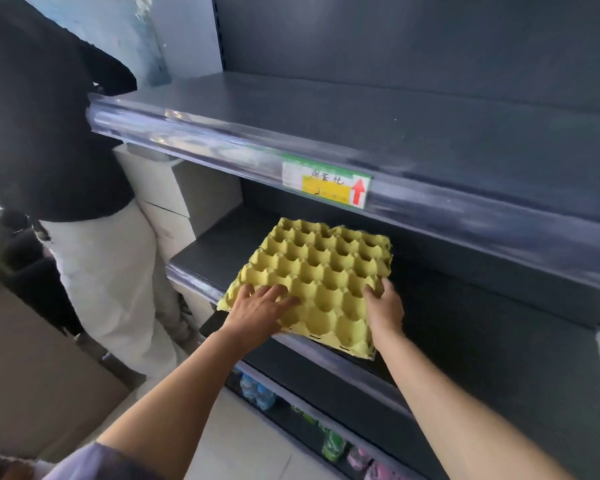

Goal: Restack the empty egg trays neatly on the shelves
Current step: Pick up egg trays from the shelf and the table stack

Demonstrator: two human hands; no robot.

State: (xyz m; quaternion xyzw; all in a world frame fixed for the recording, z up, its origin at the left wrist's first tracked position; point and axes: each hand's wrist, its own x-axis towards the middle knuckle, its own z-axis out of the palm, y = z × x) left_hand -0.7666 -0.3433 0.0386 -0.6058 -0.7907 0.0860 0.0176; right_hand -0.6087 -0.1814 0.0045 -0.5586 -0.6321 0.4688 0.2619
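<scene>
Our left hand (260, 308) lies flat, fingers spread, on the near-left cups of the yellow egg tray (326, 268), while our right hand (384, 306) curls its fingers round the tray's right edge. We see the tray lying cups-up on the dark middle shelf (208, 247), its near edge jutting over the shelf's front lip, below the price label (326, 184). Another person (59, 133) in a black top stands at the left beside pale boxes (181, 192).
</scene>
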